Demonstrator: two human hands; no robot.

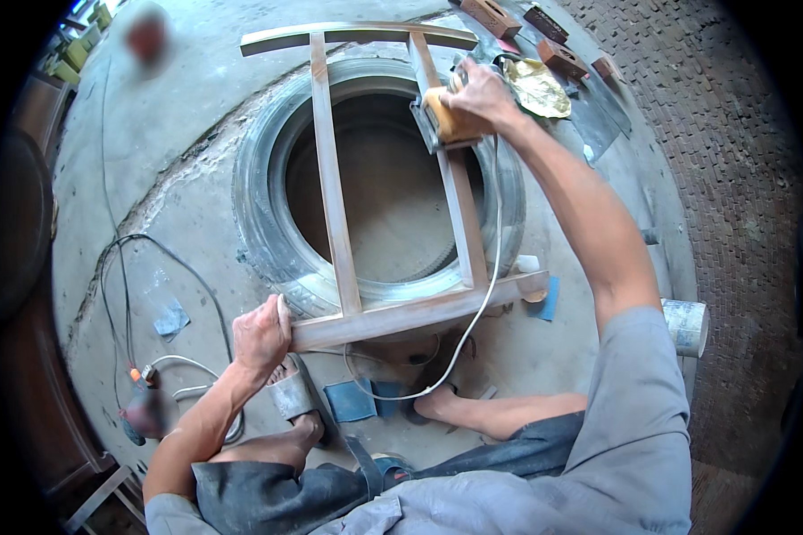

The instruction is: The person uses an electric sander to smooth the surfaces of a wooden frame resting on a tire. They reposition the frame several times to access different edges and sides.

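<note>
A wooden frame [332,187], with two long slats between a curved far rail and a straight near rail, lies across a big grey tyre [263,192] on the floor. My left hand [260,339] is closed round the left end of the near rail. At the far right my right hand [486,96] grips a yellow power sander [446,118], whose flat pad rests on the right slat. From the sander a white cord [464,348] hangs down over the near rail. Part of the slat is hidden under the tool.
Blue sandpaper pieces [350,401] lie between my feet. Dark cables [174,245] loop across the floor at left. Reddish-brown blocks [562,59] and a crumpled yellowish sheet [537,87] are at the far right. A white can [685,327] lies beside my right arm.
</note>
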